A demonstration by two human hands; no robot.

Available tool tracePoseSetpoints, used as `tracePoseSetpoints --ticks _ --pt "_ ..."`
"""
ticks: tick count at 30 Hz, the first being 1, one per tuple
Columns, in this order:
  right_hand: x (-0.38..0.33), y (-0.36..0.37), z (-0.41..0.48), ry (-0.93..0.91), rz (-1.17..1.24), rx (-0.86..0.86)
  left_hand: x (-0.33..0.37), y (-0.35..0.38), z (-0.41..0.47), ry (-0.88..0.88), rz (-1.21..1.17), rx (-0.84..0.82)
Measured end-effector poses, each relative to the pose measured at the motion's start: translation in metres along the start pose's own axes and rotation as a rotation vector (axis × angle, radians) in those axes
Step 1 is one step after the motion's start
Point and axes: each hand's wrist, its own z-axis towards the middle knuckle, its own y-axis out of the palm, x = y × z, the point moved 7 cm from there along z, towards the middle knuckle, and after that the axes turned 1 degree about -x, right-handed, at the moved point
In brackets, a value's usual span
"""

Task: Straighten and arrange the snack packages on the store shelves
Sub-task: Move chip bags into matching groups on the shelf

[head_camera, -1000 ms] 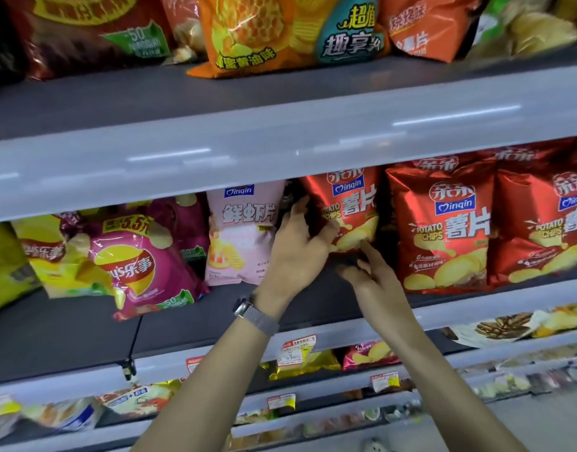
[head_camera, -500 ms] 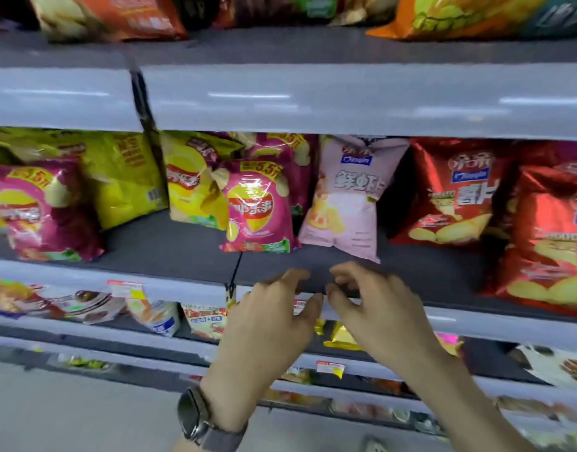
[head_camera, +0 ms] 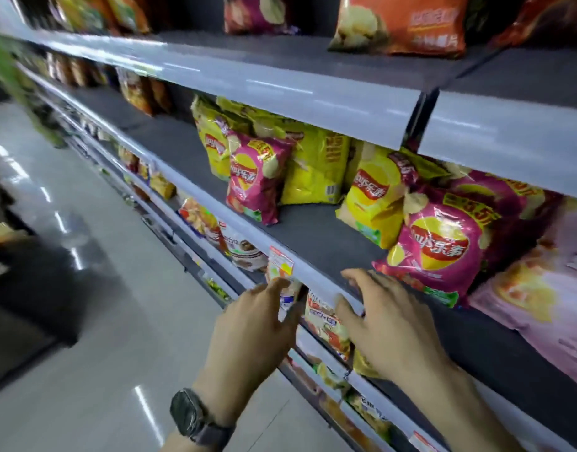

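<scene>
head view: i look down and along a row of store shelves; the far end is blurred.
my left hand (head_camera: 257,327): fingers straight and loosely together, holding nothing, raised in front of the front edge of the middle shelf (head_camera: 313,236), fingertips just under the price tag (head_camera: 280,264).
my right hand (head_camera: 388,324): fingers spread and relaxed, fingertips resting on that same front edge; it grips nothing.
near pink bag (head_camera: 440,252): stands tilted at the shelf's front edge, just beyond my right fingertips; whether they touch i cannot tell.
yellow bag (head_camera: 371,197): leans just behind and to the left of the near pink bag, touching it.
far pink bag (head_camera: 254,181): upright further left, mid-depth on the shelf, in front of the back yellow bags (head_camera: 316,164).
pale pink bag (head_camera: 541,288): at the right end of the shelf, beside the near pink bag.
upper shelf (head_camera: 280,83): carries an orange bag (head_camera: 401,24) near its right end.
small packets (head_camera: 326,324): under the middle shelf's front edge, showing between my hands.
wristwatch (head_camera: 189,415): on my left wrist.
floor (head_camera: 101,288): pale and glossy, to the left of the shelves.
</scene>
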Motion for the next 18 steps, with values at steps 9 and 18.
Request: tracePoseSetpoints --ticks 9,18 --pt "-0.008 0.016 0.047 -0.001 -0.032 0.07 -0.044 -0.017 0.051 -0.091 0.088 0.041" --pt "0.0 0.03 0.088 0.24 0.147 0.242 -0.086 -0.032 0.163 0.03 -0.096 0.175"
